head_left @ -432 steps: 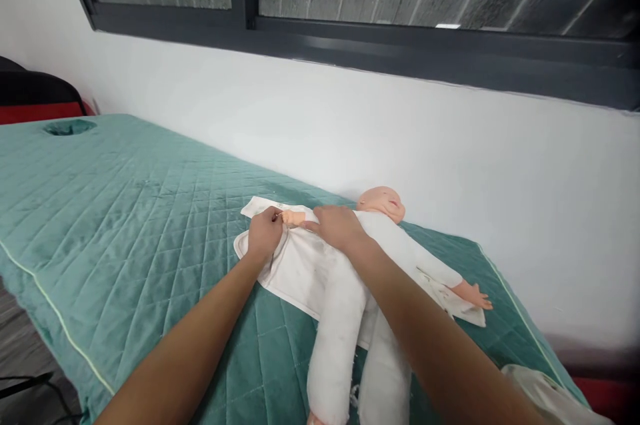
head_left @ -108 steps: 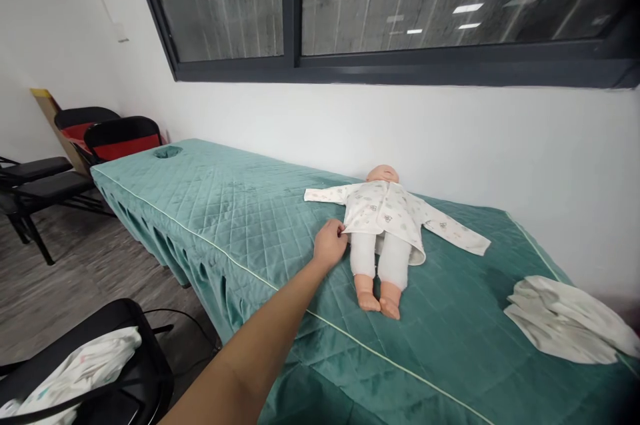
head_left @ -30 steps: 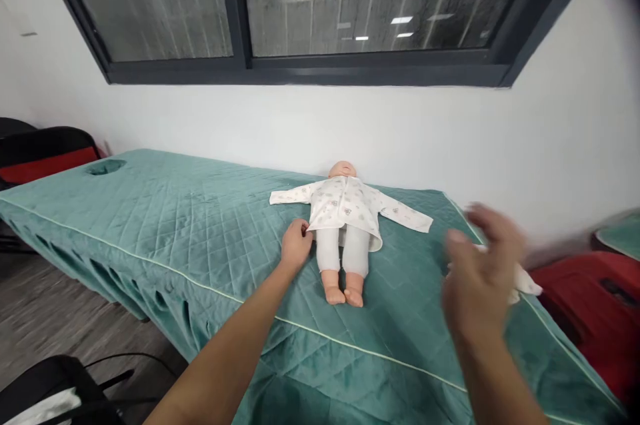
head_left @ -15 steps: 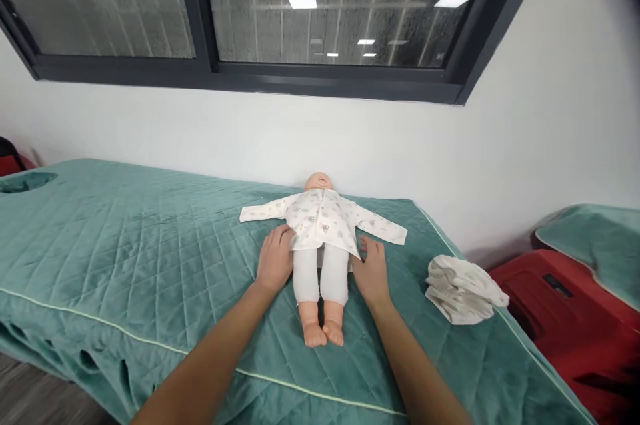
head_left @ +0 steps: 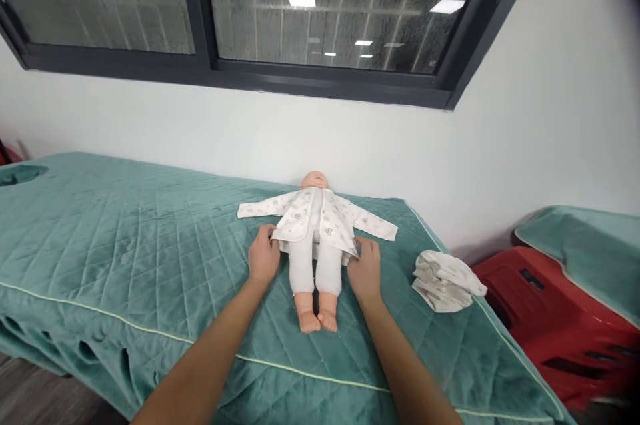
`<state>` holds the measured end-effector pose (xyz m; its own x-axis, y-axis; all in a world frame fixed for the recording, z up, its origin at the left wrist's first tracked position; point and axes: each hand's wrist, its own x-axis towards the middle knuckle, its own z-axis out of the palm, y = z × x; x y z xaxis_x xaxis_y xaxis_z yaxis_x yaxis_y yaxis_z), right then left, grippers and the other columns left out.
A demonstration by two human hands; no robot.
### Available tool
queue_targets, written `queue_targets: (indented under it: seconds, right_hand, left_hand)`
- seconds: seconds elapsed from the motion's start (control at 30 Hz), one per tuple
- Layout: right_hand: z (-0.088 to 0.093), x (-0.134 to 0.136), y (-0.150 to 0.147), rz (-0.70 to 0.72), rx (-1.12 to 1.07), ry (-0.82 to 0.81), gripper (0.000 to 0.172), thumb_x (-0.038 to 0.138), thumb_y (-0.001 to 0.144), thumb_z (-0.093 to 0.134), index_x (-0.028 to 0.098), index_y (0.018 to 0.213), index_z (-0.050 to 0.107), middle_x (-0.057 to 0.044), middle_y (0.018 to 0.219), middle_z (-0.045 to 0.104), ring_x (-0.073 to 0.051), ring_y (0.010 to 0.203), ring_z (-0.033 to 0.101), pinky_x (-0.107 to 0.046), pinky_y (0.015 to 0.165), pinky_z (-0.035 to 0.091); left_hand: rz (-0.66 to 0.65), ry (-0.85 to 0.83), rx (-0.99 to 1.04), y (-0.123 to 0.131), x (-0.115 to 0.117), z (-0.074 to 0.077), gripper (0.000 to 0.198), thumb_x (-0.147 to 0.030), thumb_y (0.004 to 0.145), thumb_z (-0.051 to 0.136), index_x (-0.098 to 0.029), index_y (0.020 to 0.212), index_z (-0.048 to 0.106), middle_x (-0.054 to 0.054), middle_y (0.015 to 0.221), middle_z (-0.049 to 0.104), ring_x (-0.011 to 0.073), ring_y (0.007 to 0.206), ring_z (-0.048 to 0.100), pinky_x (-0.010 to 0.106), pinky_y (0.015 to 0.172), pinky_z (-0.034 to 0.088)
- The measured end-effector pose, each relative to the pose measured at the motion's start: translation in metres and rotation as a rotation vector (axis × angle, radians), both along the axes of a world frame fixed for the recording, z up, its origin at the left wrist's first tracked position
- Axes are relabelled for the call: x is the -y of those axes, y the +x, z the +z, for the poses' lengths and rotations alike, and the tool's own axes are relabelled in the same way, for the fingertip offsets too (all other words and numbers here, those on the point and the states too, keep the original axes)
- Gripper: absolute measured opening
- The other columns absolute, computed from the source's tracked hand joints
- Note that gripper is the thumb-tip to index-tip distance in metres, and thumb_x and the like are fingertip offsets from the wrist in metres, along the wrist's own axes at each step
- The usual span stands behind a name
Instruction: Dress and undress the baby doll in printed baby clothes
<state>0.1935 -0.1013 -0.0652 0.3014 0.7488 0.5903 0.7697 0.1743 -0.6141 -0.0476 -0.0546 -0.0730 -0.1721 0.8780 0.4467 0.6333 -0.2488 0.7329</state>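
A baby doll (head_left: 328,305) lies on its back on the green quilted bed cover, its head toward the wall and bare feet toward me. White cloth covers its torso and legs. Over that it wears a white printed baby jacket (head_left: 339,215), sleeves spread out to both sides and the front parted down the middle. My left hand (head_left: 264,255) pinches the jacket's lower edge on the left side. On the opposite side, my right hand (head_left: 365,266) grips the lower right edge, fingers closed on the cloth.
A crumpled white cloth (head_left: 447,282) lies on the bed (head_left: 165,258) to the right. Beyond the bed's right edge stands a red plastic chair or stool (head_left: 535,318), with green fabric (head_left: 585,245) over it. A dark-framed window (head_left: 320,82) is set in the white wall behind.
Both hands have closed on the jacket's lower edges. Its front panels, which met in the middle, now stand apart, showing the white cloth beneath. The view has shifted slightly.
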Motion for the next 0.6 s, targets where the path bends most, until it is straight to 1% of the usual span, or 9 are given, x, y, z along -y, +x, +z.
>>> queue_targets:
  seconds: [0.07, 0.13, 0.17, 0.23, 0.33, 0.37, 0.47, 0.53, 0.6]
  right_hand:
    - [0.007, 0.0, -0.007, 0.028, 0.09, -0.01, 0.047, 0.007, 0.074, 0.043, 0.017, 0.117, 0.059, -0.014, 0.121, 0.053, -0.032, 0.116, 0.047, -0.05, 0.103, 0.04]
    - [0.014, -0.001, -0.012, 0.106, 0.141, -0.027, 0.049, 0.007, 0.076, 0.043, 0.02, 0.121, 0.059, -0.012, 0.125, 0.053, -0.031, 0.119, 0.046, -0.049, 0.104, 0.038]
    - [0.016, -0.003, -0.014, 0.164, 0.095, -0.027, 0.049, 0.007, 0.076, 0.043, 0.021, 0.121, 0.06, -0.011, 0.125, 0.054, -0.03, 0.119, 0.046, -0.048, 0.105, 0.037]
    - [0.019, -0.008, -0.014, 0.273, -0.125, -0.008, 0.043, 0.009, 0.076, 0.048, 0.022, 0.113, 0.065, -0.009, 0.12, 0.057, -0.027, 0.116, 0.049, -0.044, 0.106, 0.036]
    - [0.015, -0.018, -0.007, 0.325, -0.443, 0.025, 0.021, 0.023, 0.077, 0.059, 0.02, 0.095, 0.069, -0.006, 0.103, 0.064, -0.026, 0.104, 0.055, -0.041, 0.102, 0.041]
    - [0.013, -0.021, -0.004, 0.316, -0.505, 0.028, 0.019, 0.028, 0.078, 0.06, 0.019, 0.091, 0.069, -0.005, 0.097, 0.065, -0.025, 0.1, 0.057, -0.041, 0.099, 0.043]
    - [0.01, -0.028, 0.008, 0.297, -0.697, 0.054, 0.03, 0.042, 0.081, 0.055, 0.017, 0.093, 0.067, -0.006, 0.094, 0.069, -0.025, 0.095, 0.062, -0.042, 0.093, 0.048]
    - [0.011, -0.028, 0.016, 0.299, -0.82, 0.089, 0.038, 0.048, 0.083, 0.049, 0.017, 0.099, 0.065, -0.007, 0.1, 0.07, -0.025, 0.099, 0.064, -0.042, 0.091, 0.051]
    - [0.014, -0.023, 0.022, 0.309, -0.935, 0.12, 0.041, 0.051, 0.083, 0.044, 0.019, 0.101, 0.063, -0.008, 0.103, 0.07, -0.025, 0.104, 0.065, -0.042, 0.093, 0.052]
  left_hand:
    - [-0.006, 0.045, -0.021, 0.0, 0.0, 0.001, 0.02, -0.02, 0.089, 0.047, -0.02, 0.107, 0.055, 0.007, 0.104, 0.065, 0.0224, 0.095, 0.063, 0.034, 0.084, 0.05]
    - [-0.045, 0.145, -0.092, 0.003, 0.002, 0.003, 0.022, -0.021, 0.088, 0.049, -0.019, 0.108, 0.057, 0.01, 0.112, 0.061, 0.0237, 0.106, 0.059, 0.036, 0.092, 0.048]
    - [-0.072, 0.197, -0.126, 0.004, 0.003, 0.005, 0.023, -0.02, 0.088, 0.049, -0.019, 0.109, 0.057, 0.011, 0.115, 0.059, 0.0241, 0.111, 0.056, 0.036, 0.096, 0.046]
    - [-0.131, 0.25, -0.147, 0.006, 0.005, 0.007, 0.022, -0.021, 0.089, 0.048, -0.02, 0.108, 0.059, 0.01, 0.117, 0.058, 0.0236, 0.114, 0.054, 0.037, 0.1, 0.043]
    - [-0.154, 0.155, 0.027, 0.005, 0.003, 0.007, 0.011, -0.027, 0.089, 0.052, -0.022, 0.09, 0.061, 0.004, 0.097, 0.061, 0.0202, 0.098, 0.057, 0.032, 0.091, 0.044]
    - [-0.124, 0.111, 0.107, 0.003, 0.001, 0.007, 0.014, -0.031, 0.089, 0.052, -0.021, 0.082, 0.059, 0.002, 0.087, 0.06, 0.0185, 0.088, 0.056, 0.03, 0.085, 0.045]
    - [0.043, 0.041, 0.288, -0.004, -0.006, 0.004, 0.033, -0.04, 0.094, 0.043, -0.02, 0.068, 0.049, -0.003, 0.065, 0.046, 0.0147, 0.066, 0.045, 0.027, 0.068, 0.04]
    - [0.125, 0.029, 0.363, -0.01, -0.009, 0.002, 0.038, -0.044, 0.095, 0.038, -0.02, 0.067, 0.046, -0.003, 0.063, 0.043, 0.0137, 0.063, 0.041, 0.026, 0.064, 0.037]
    - [0.164, 0.012, 0.429, -0.014, -0.007, 0.001, 0.04, -0.047, 0.095, 0.037, -0.019, 0.069, 0.047, -0.003, 0.065, 0.046, 0.0134, 0.064, 0.041, 0.026, 0.063, 0.035]
